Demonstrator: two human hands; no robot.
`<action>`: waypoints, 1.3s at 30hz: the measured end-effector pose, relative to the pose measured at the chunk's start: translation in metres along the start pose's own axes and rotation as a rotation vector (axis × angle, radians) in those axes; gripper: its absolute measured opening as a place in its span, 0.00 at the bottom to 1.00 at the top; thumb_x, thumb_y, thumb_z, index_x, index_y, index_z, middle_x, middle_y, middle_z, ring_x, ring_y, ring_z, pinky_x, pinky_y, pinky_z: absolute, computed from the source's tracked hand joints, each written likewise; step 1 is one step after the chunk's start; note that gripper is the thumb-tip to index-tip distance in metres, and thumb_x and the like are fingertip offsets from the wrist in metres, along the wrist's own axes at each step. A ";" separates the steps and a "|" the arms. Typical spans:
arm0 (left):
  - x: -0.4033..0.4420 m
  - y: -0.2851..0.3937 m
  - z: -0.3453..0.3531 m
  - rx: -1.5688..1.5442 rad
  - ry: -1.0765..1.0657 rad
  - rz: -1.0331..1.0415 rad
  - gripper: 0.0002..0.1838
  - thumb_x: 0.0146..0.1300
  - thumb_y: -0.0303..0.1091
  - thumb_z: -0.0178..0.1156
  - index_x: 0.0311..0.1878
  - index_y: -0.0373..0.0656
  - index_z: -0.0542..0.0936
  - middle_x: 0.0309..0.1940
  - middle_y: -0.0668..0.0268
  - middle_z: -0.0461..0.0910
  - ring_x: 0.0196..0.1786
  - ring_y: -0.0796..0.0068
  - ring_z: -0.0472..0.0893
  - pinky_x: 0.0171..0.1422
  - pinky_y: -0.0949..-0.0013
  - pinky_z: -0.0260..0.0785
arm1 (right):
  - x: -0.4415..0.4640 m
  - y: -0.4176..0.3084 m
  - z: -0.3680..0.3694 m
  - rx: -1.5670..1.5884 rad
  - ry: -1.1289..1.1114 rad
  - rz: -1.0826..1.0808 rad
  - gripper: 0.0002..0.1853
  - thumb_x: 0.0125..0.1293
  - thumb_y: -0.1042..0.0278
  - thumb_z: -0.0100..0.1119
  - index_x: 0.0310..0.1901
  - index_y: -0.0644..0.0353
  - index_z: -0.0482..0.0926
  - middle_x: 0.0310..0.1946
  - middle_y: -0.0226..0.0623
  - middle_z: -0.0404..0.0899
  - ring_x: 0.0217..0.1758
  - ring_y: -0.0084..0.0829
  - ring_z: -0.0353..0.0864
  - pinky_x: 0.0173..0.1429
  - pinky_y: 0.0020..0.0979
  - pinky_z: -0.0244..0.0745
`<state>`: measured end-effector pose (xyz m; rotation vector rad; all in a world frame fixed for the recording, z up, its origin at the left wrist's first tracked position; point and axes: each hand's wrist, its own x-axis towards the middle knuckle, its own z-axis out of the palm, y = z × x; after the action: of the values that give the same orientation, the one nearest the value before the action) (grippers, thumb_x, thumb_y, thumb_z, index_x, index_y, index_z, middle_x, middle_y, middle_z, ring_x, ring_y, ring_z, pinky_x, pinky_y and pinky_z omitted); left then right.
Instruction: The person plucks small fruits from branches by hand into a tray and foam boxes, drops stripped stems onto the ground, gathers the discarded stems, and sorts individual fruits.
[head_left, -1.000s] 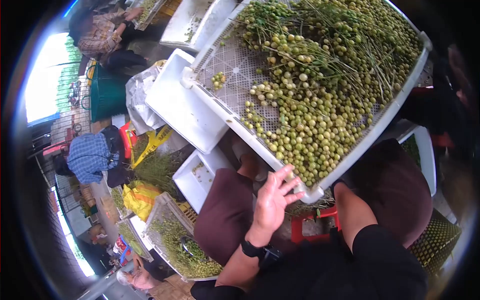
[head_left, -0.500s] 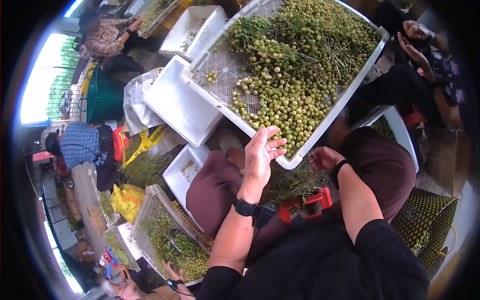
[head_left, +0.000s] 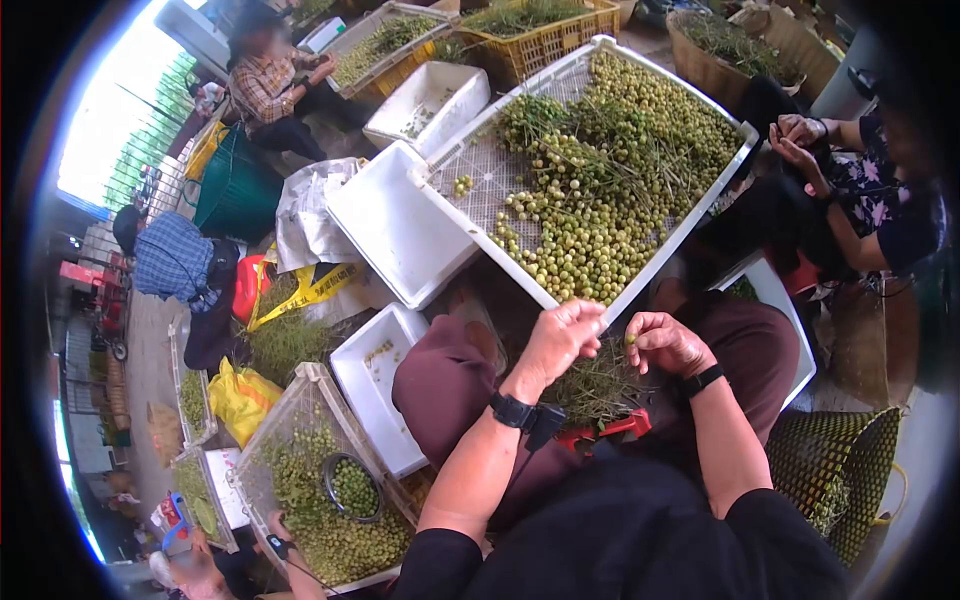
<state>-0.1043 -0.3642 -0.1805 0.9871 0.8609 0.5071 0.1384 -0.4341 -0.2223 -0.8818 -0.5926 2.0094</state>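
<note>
In front of me a white mesh tray (head_left: 478, 228) holds a heap of small round yellow-green fruits (head_left: 590, 245) with thin green stems (head_left: 640, 150) among them. My left hand (head_left: 562, 345) is at the tray's near corner, its fingertips pinched together; what they hold, if anything, is hidden. Just to the right, past that corner, my right hand (head_left: 672, 346) has curled fingers with a small green fruit (head_left: 631, 340) at the tips. Below both hands lies a pile of loose green stems (head_left: 595, 390), beside a red plastic piece (head_left: 630, 424).
White bins (head_left: 400, 220) stand left of the tray. Another mesh tray (head_left: 300, 385) at lower left holds fruits and a round bowl (head_left: 352, 487), with a co-worker's hand (head_left: 278, 525) beside it. A black-yellow woven basket (head_left: 840, 450) stands at right. Another person's hands (head_left: 800, 135) are at upper right.
My left hand has left the fruits at the tray's near corner and its fingers have closed. My right hand has come up, with a small green fruit visible at its fingertips. The view has shifted.
</note>
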 end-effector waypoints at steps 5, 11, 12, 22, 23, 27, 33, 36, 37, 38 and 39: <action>-0.017 -0.015 0.020 -0.018 -0.092 0.086 0.11 0.68 0.24 0.61 0.52 0.34 0.83 0.36 0.68 0.84 0.33 0.83 0.81 0.38 0.75 0.79 | -0.008 -0.011 0.030 -0.072 0.013 -0.004 0.08 0.62 0.74 0.69 0.40 0.64 0.81 0.30 0.36 0.84 0.29 0.27 0.84 0.36 0.27 0.82; -0.017 -0.016 0.023 0.130 0.006 0.230 0.04 0.68 0.24 0.62 0.42 0.37 0.85 0.27 0.72 0.82 0.28 0.86 0.78 0.34 0.77 0.73 | -0.013 -0.015 0.052 -0.244 0.131 -0.056 0.06 0.66 0.71 0.69 0.37 0.61 0.80 0.29 0.33 0.83 0.27 0.24 0.83 0.35 0.27 0.81; -0.016 -0.017 0.022 0.164 0.010 0.250 0.04 0.68 0.24 0.62 0.41 0.37 0.85 0.27 0.72 0.81 0.28 0.86 0.78 0.32 0.78 0.71 | -0.015 -0.017 0.055 -0.289 0.152 -0.060 0.07 0.66 0.69 0.69 0.37 0.61 0.81 0.28 0.32 0.83 0.27 0.24 0.82 0.35 0.27 0.80; -0.009 -0.003 0.016 0.224 0.143 0.247 0.03 0.66 0.26 0.65 0.38 0.37 0.85 0.25 0.71 0.81 0.25 0.86 0.77 0.30 0.77 0.72 | -0.105 -0.088 0.050 -0.393 0.493 -0.533 0.06 0.70 0.65 0.64 0.38 0.58 0.80 0.27 0.29 0.81 0.28 0.21 0.81 0.37 0.25 0.79; -0.004 -0.006 0.008 0.213 0.148 0.260 0.04 0.67 0.27 0.65 0.37 0.36 0.84 0.24 0.72 0.81 0.24 0.85 0.77 0.29 0.76 0.72 | -0.127 -0.098 0.046 -0.495 0.599 -0.553 0.07 0.70 0.64 0.64 0.38 0.58 0.80 0.27 0.28 0.80 0.29 0.20 0.81 0.37 0.23 0.78; -0.005 0.000 -0.015 0.090 0.268 0.322 0.04 0.66 0.26 0.65 0.37 0.35 0.84 0.24 0.70 0.80 0.24 0.84 0.77 0.28 0.76 0.72 | -0.200 -0.086 -0.023 -0.829 0.970 -0.463 0.09 0.67 0.64 0.62 0.35 0.62 0.80 0.25 0.29 0.77 0.27 0.19 0.75 0.34 0.24 0.73; -0.013 -0.023 -0.061 0.126 0.576 0.234 0.11 0.66 0.28 0.63 0.50 0.35 0.83 0.36 0.65 0.84 0.34 0.80 0.83 0.37 0.75 0.79 | -0.228 -0.063 -0.064 -0.998 1.376 -0.588 0.12 0.65 0.72 0.64 0.49 0.67 0.83 0.34 0.35 0.85 0.35 0.24 0.80 0.42 0.26 0.76; -0.026 -0.020 -0.070 0.141 0.632 0.222 0.14 0.67 0.28 0.63 0.54 0.34 0.82 0.41 0.63 0.84 0.40 0.78 0.84 0.41 0.73 0.80 | -0.172 -0.066 0.028 -1.095 0.879 -0.611 0.09 0.66 0.74 0.62 0.45 0.66 0.84 0.34 0.34 0.84 0.34 0.24 0.79 0.41 0.27 0.76; -0.035 -0.009 -0.069 0.145 0.601 0.202 0.15 0.67 0.29 0.63 0.55 0.35 0.82 0.44 0.62 0.84 0.44 0.76 0.84 0.45 0.72 0.80 | -0.149 -0.063 0.059 -1.168 0.706 -0.427 0.08 0.66 0.73 0.62 0.43 0.65 0.85 0.34 0.36 0.85 0.34 0.26 0.81 0.42 0.28 0.77; -0.044 0.004 -0.068 0.150 0.564 0.201 0.16 0.67 0.29 0.63 0.56 0.35 0.82 0.46 0.61 0.85 0.45 0.74 0.85 0.46 0.71 0.80 | -0.128 -0.059 0.083 -1.240 0.521 -0.245 0.07 0.66 0.72 0.62 0.41 0.64 0.86 0.33 0.38 0.85 0.35 0.28 0.82 0.43 0.29 0.78; -0.052 0.019 -0.068 0.167 0.538 0.214 0.16 0.68 0.30 0.63 0.56 0.35 0.82 0.46 0.61 0.85 0.45 0.74 0.85 0.47 0.71 0.81 | -0.098 -0.045 0.089 -1.293 0.369 -0.108 0.08 0.65 0.71 0.61 0.41 0.63 0.86 0.33 0.42 0.86 0.36 0.33 0.85 0.44 0.33 0.79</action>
<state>-0.1899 -0.3580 -0.1622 1.1223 1.2989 0.9203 0.1323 -0.4994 -0.0988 -1.8238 -1.7073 1.1294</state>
